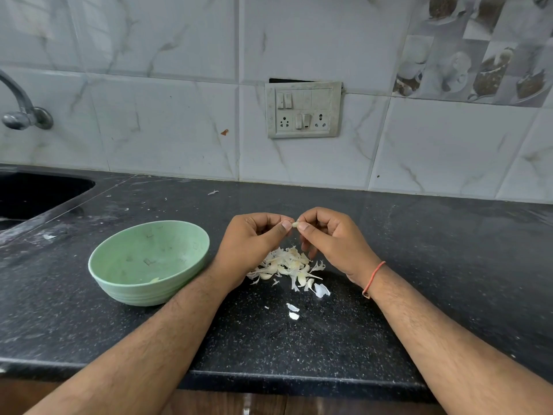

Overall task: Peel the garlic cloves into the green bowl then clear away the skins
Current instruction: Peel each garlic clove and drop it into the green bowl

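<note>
A small garlic clove [295, 224] is pinched between the fingertips of my left hand [254, 244] and my right hand [329, 241], held above the black counter. Under the hands lies a heap of garlic cloves and papery skins [287, 266]. A few loose white skin pieces [292, 307] lie nearer to me. The green bowl [143, 290] stands upright to the left of my left hand, with a pale peeled piece [154, 280] showing at its bottom.
A black sink [36, 193] is set into the counter at the far left, with a metal tap [24, 115] above it. A switch and socket plate [303, 110] sits on the tiled wall. The counter's front edge [269, 378] runs below my forearms.
</note>
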